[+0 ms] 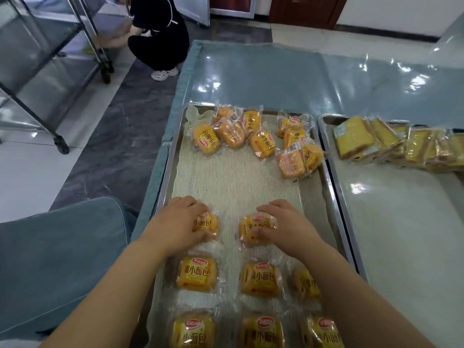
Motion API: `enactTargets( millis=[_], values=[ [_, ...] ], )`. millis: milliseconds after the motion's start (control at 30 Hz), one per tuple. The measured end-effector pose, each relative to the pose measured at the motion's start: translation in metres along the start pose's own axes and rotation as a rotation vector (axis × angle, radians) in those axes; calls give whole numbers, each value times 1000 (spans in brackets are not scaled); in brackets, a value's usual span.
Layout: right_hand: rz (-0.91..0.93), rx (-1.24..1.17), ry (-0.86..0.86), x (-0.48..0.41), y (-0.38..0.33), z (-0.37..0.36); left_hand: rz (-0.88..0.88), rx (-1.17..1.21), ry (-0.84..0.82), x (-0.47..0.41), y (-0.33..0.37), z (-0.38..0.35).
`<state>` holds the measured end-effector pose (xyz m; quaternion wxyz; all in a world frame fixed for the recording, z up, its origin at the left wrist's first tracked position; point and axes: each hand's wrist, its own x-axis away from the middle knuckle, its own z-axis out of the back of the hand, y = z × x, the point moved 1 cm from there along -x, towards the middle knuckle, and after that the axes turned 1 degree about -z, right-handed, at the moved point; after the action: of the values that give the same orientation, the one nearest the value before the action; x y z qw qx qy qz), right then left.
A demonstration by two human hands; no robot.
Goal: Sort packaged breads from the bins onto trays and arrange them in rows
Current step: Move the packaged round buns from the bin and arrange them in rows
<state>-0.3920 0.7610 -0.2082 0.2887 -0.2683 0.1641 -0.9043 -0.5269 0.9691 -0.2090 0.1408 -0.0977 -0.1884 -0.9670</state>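
Note:
A metal tray [165, 177] lined with a mesh mat holds small round breads in clear yellow-printed wrappers. Two neat rows lie at its near end [259, 278]. My left hand [179, 222] grips one packaged bread [209, 224] lying on the mat in the left column. My right hand [283, 226] grips another packaged bread [252, 228] in the middle column, level with the first. A loose heap of the same breads [233, 131] sits at the tray's far end, with another cluster [297, 146] at the far right.
A second metal tray [329, 146] to the right carries a row of wrapped yellow cake slices [391, 144]. Both trays rest on a blue-grey table under glossy plastic [276, 74]. A person in black crouches on the floor at the back left by a wheeled metal rack [57, 136].

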Motion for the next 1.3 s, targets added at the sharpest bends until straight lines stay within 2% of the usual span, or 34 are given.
enactTargets(
  millis=[300,567,667,767,867,933,1033,1200,1300],
  values=[
    [-44,-14,225,-46,5,49,84,161,112,-73,-10,29],
    [20,133,393,-119,-21,74,222,158,353,-144,-25,50],
    [-19,203,358,-144,-28,75,274,97,362,-155,-31,48],
    [-121,240,239,-163,-29,70,286,-9,328,-163,-42,43],
    [-145,306,204,-171,-32,62,292,-8,304,-163,-47,44],
    [-131,289,247,-172,-31,59,287,57,313,-159,-47,43],
    [-90,197,342,-167,-27,55,267,278,388,-143,-43,44],
    [45,-90,462,-141,-31,48,273,613,512,-107,-29,42],
    [104,-112,482,-122,-30,43,323,813,477,-91,-25,37]
  ],
)
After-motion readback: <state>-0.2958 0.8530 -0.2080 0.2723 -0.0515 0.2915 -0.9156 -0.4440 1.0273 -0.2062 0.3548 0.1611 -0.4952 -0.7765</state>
